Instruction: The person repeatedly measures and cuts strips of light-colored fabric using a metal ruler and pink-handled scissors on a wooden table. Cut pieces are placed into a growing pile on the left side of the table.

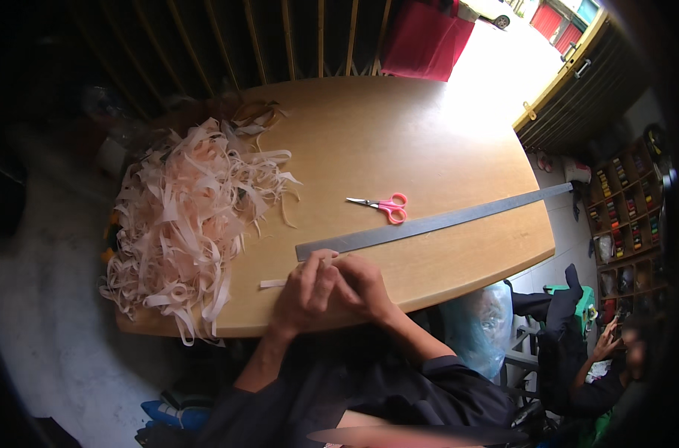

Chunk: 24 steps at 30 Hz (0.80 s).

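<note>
My left hand [307,290] and my right hand [363,282] meet close together over the near edge of the table, fingers bent in and tips pressed together. What they pinch, if anything, is hidden by the fingers. A short pale strip [272,284] pokes out to the left of my left hand; whether it is held or only lies under the hand I cannot tell. Just beyond my fingers a long steel ruler [429,222] lies slantwise. Past it rest pink-handled scissors [384,205], blades pointing left and slightly parted.
A big tangled heap of pale pink fabric strips [179,224] covers the left of the wooden table [354,134]. A red bag [429,41] is behind the far edge. To the right are a clear plastic bag [481,328], a seated person [571,358] and a shelf of coloured spools [627,205].
</note>
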Each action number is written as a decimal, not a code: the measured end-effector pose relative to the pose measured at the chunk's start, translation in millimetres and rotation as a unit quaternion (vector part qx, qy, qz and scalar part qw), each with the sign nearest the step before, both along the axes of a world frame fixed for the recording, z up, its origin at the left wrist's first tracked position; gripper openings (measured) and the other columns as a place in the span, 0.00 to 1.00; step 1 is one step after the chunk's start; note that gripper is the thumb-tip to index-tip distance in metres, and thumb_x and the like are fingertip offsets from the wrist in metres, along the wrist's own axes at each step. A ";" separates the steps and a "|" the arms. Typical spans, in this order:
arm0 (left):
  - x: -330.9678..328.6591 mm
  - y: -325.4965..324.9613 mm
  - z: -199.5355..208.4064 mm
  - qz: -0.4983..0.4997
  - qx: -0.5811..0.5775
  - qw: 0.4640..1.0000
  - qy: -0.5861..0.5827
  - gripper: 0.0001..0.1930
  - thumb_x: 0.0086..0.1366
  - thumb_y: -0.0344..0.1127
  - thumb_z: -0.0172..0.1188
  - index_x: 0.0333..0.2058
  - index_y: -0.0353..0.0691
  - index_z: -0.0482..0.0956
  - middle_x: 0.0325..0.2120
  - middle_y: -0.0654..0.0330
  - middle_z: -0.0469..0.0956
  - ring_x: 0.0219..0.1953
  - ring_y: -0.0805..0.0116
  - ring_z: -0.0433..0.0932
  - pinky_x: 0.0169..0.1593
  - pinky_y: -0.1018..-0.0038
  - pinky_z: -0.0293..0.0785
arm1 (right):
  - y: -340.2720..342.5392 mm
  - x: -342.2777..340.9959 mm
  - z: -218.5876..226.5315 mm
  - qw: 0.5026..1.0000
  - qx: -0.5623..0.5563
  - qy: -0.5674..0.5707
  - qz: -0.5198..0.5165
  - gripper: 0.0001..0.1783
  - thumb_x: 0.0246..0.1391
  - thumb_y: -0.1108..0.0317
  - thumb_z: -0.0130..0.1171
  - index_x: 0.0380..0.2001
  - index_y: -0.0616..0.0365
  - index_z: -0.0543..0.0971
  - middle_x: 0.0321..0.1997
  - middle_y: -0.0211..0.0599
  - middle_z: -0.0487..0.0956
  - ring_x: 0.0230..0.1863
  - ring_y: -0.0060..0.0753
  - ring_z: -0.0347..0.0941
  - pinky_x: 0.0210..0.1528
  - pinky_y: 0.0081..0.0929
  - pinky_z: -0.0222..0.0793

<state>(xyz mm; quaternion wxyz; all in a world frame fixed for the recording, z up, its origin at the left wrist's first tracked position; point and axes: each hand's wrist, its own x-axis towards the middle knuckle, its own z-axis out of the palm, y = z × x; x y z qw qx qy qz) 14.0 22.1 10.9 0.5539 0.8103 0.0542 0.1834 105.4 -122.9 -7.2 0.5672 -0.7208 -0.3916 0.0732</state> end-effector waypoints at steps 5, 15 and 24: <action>-4.3 1.8 3.9 0.017 -0.075 0.994 0.074 0.13 0.73 0.35 0.62 0.51 0.36 0.79 0.29 0.51 0.81 0.26 0.63 0.79 0.35 0.66 0.77 | 4.7 -1.9 -5.2 0.977 0.038 0.175 -0.116 0.10 0.69 0.67 0.63 0.39 0.65 0.85 0.31 0.39 0.84 0.35 0.27 0.81 0.38 0.26 0.75; -6.2 -3.6 10.3 0.084 0.046 0.994 0.056 0.08 0.72 0.31 0.66 0.46 0.36 0.83 0.21 0.61 0.76 0.21 0.75 0.72 0.27 0.73 0.68 | -1.2 6.4 -3.8 0.961 0.090 0.226 -0.130 0.06 0.67 0.71 0.67 0.40 0.64 0.86 0.35 0.26 0.84 0.34 0.14 0.76 0.38 0.16 0.72; -15.6 16.9 13.0 0.114 0.088 0.987 0.078 0.08 0.71 0.34 0.68 0.40 0.34 0.84 0.26 0.50 0.84 0.27 0.64 0.86 0.31 0.67 0.77 | -12.2 20.3 10.0 0.950 0.093 0.261 -0.147 0.08 0.65 0.71 0.70 0.43 0.64 0.86 0.35 0.30 0.87 0.35 0.18 0.80 0.39 0.16 0.73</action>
